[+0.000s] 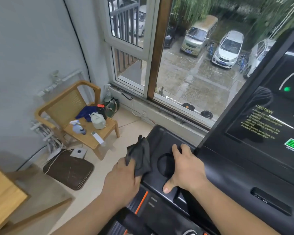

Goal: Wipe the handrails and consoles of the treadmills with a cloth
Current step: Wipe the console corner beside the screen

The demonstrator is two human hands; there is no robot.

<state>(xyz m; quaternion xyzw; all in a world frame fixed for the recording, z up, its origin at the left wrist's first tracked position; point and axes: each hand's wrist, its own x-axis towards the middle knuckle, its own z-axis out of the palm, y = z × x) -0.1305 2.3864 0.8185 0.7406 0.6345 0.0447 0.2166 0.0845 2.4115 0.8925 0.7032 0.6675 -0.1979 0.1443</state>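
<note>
Gripping dark cloth [140, 158] in left hand [124, 177], right hand [185, 168] resting open on console [159, 138], cluttered chair [64, 107] beyond.

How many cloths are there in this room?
2. The dark grey cloth is gripped in the left hand at the left edge of the treadmill console; a blue cloth lies crumpled on the wooden chair seat. Others may be hidden.

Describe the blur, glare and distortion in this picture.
Head view: the wide lens bows the window frame; motion smears the trees; the console carries pale reflected streaks; daylight is soft; the cloth and left hand are fairly sharp.
</note>
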